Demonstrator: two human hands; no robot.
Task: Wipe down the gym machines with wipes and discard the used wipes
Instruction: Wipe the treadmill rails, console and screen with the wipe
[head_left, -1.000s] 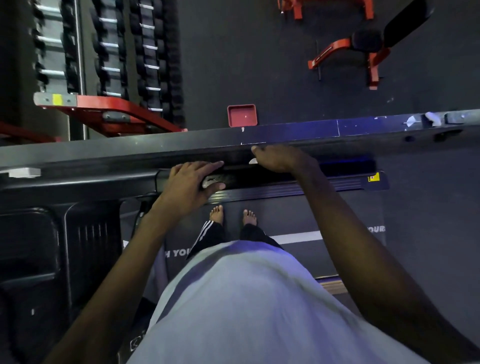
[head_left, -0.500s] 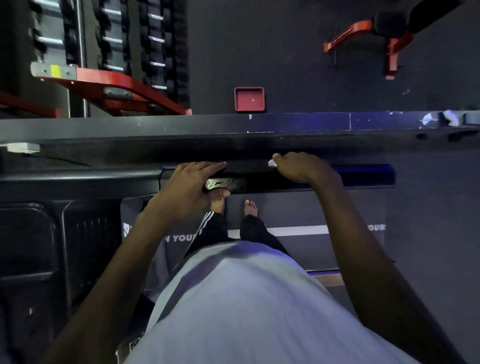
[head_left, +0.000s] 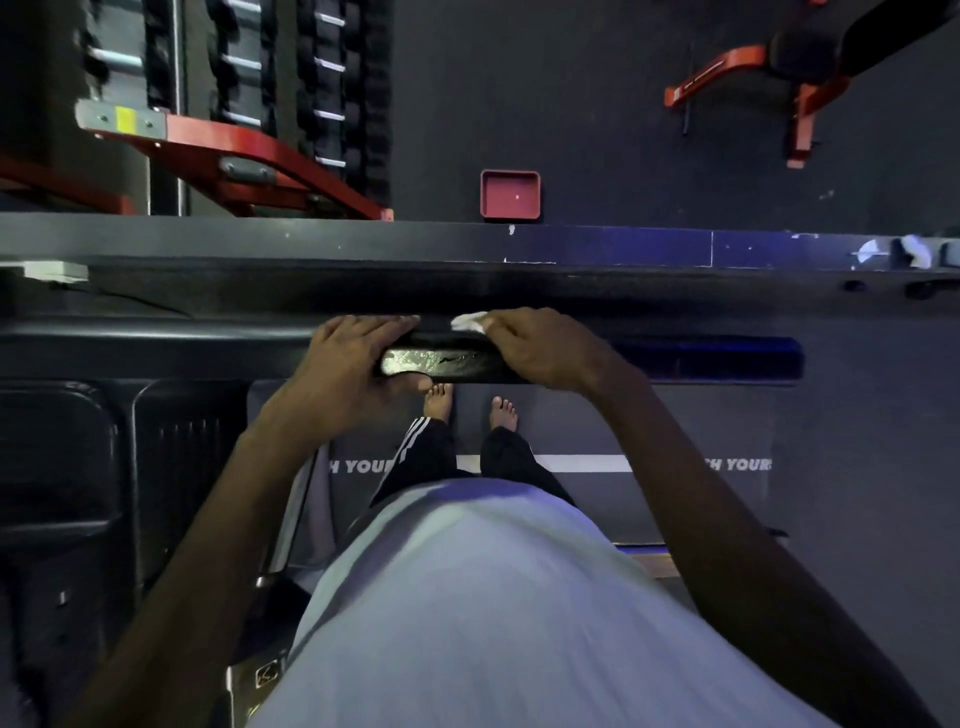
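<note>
Head view: looks straight down on a person standing barefoot on a treadmill belt (head_left: 597, 426), both hands up at the front rail.
Item under work: handlebar (head_left: 441, 362), glossy black, lying crosswise between the hands, with a sheen along its near face.
Steadying grip: left hand (head_left: 353, 374) wrapped on the handlebar, fingers close together over the top, thumb underneath.
Working grip: right hand (head_left: 540, 348), fingers bent down and bunched on the wipe, pressing it to the bar's far edge.
Task item: wipe (head_left: 470, 322), white, crumpled, showing past the right fingertips, touching the bar, just beside the left fingertips.
Step, as judged: wiping the handlebar; discarding not yet due.
Method advised: keep the wipe flat under the fingers, draw it along the full rail, roll it over top and underside, and shift the left hand so the covered patch gets wiped too.
Disposal: no bin visible; red tray (head_left: 510, 193) sits on the floor beyond the machine, purpose unclear.
</note>
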